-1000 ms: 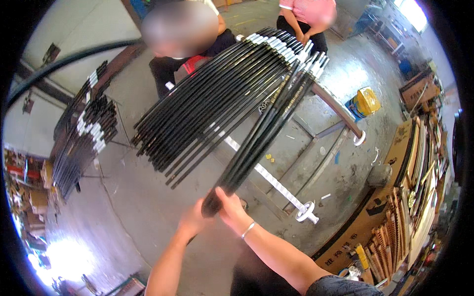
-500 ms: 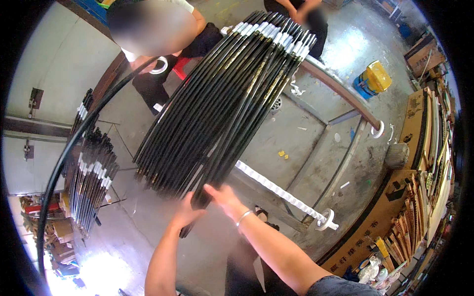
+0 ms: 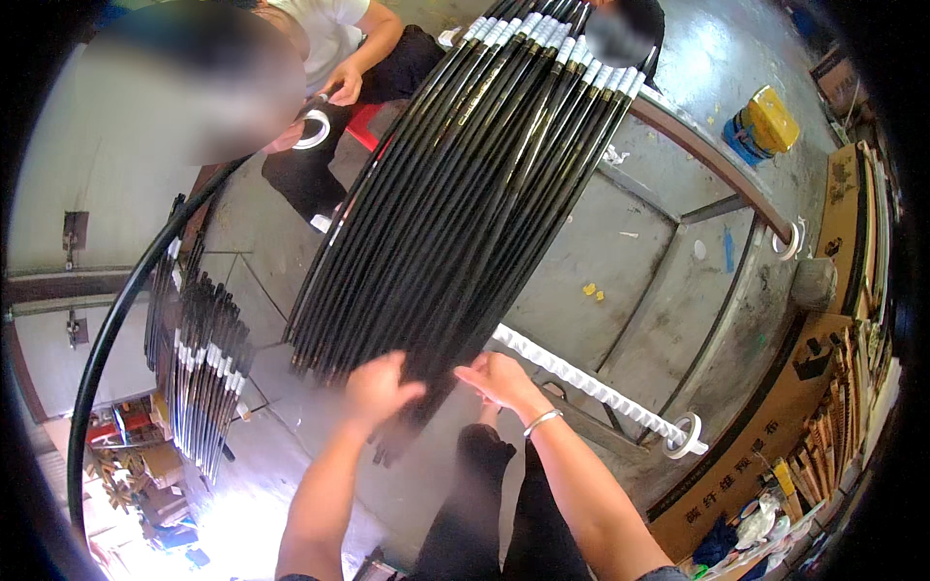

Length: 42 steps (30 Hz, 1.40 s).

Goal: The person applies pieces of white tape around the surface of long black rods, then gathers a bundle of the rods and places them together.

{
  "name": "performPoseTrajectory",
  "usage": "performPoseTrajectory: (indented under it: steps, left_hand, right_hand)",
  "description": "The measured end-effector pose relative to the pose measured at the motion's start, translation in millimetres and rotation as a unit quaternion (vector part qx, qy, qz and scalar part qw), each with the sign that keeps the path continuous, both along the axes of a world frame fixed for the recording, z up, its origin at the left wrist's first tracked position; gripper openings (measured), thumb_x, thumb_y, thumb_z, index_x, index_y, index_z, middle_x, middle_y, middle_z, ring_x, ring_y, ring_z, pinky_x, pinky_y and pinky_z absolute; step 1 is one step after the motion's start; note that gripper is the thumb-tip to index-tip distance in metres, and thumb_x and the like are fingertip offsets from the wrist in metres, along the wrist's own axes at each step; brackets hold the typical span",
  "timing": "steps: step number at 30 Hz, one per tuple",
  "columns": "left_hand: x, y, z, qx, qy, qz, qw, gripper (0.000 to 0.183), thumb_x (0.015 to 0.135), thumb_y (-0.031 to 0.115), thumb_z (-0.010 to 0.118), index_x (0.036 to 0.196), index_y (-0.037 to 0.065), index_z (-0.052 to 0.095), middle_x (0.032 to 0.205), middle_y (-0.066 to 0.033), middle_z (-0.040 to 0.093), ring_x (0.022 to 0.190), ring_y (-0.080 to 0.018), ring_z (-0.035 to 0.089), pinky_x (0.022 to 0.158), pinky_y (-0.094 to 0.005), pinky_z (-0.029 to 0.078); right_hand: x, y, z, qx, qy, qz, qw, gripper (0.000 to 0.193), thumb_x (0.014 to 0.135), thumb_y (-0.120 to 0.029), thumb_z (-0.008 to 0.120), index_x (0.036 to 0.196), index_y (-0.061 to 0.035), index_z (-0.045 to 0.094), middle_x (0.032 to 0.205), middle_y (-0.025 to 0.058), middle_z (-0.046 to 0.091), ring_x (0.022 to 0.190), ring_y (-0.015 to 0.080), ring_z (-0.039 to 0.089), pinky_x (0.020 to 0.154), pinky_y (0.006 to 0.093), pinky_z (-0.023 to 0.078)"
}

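A wide row of long black rods (image 3: 426, 232) with white bands near their far ends slopes down toward me. Several rod ends stick out lower than the others between my hands. My left hand (image 3: 381, 395) is at the left side of these ends, thumb apart from the fingers, slightly smeared by motion. At their right side is my right hand (image 3: 499, 380), with a metal bangle on the wrist. Its thumb and fingertips are pinched together at the edge of the rods; whether a rod is between them is hidden.
The rods lie across a metal frame (image 3: 717, 155). A white ridged bar (image 3: 591, 387) with a round end extends to the right. More banded rods (image 3: 203, 358) stand at left. A co-worker (image 3: 339, 48) sits at the far left holding a black rod (image 3: 136, 290) and white tape roll (image 3: 312, 130). A yellow-blue bucket (image 3: 760, 126) stands far right.
My hands have moved apart, from close around the protruding rod ends to either side of them. Those rods now lie more in line with the row. The view has shifted.
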<state>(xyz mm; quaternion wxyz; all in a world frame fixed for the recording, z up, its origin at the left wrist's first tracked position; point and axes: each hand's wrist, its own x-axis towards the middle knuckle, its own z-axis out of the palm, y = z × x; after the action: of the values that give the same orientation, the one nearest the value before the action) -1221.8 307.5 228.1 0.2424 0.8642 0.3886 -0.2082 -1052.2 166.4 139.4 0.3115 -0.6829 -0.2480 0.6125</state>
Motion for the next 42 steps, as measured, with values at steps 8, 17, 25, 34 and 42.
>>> performPoseTrajectory:
  steps: [8,17,25,34,42]
  left_hand:
    - [80.8,204.8,-80.0,0.107,-0.325,0.201,0.918,0.063,0.087,0.034,0.068,0.132,-0.003,0.046,0.131,-0.021,0.051,0.121,-0.0282,0.051,0.103,-0.0381,0.039]
    - [98.6,307.1,-121.9,0.07,-0.184,0.187,0.963,0.091,0.088,0.065,0.049,0.137,-0.01,0.037,0.137,-0.0276,0.046,0.13,-0.0325,0.044,0.108,-0.0365,0.031]
    - [106.9,280.3,-93.9,-0.321,-0.276,0.171,0.89,0.082,0.063,0.036,0.088,0.127,0.0,0.052,0.116,-0.0084,0.062,0.105,-0.0179,0.058,0.094,-0.0332,0.045]
    - [129.4,201.7,-57.6,-0.312,-0.299,0.094,0.897,0.117,0.053,0.026,0.092,0.148,0.005,0.027,0.14,-0.0105,0.047,0.129,-0.0212,0.044,0.109,-0.0336,0.032]
    - [128.2,194.8,-73.6,-0.364,-0.343,0.149,0.853,0.12,0.054,0.024,0.091,0.149,0.004,0.021,0.145,-0.0116,0.039,0.132,-0.0206,0.038,0.11,-0.033,0.029]
  right_hand:
    - [46.8,15.2,-23.5,0.091,-0.028,-0.355,0.93,0.052,0.078,-0.028,0.079,0.11,0.0055,0.056,0.076,0.0045,0.063,0.071,0.0093,0.06,0.061,0.0249,0.049]
    - [54.7,52.7,-33.9,0.156,0.169,-0.473,0.85,0.078,0.075,-0.028,0.081,0.131,0.0069,0.04,0.121,0.0164,0.057,0.109,0.021,0.057,0.096,0.0342,0.047]
    - [75.0,97.0,-33.3,0.201,0.255,-0.506,0.799,0.088,0.063,-0.037,0.089,0.13,-0.0002,0.045,0.123,0.0101,0.058,0.111,0.0224,0.057,0.096,0.0367,0.046]
    - [60.3,137.0,-10.2,0.221,0.207,-0.507,0.807,0.1,0.057,-0.025,0.093,0.134,-0.001,0.033,0.129,0.0134,0.051,0.119,0.0244,0.051,0.104,0.0366,0.039]
    - [61.4,134.9,-10.5,0.241,0.225,-0.496,0.803,0.102,0.057,-0.028,0.093,0.135,-0.0013,0.032,0.131,0.0132,0.05,0.121,0.0247,0.049,0.106,0.0372,0.037]
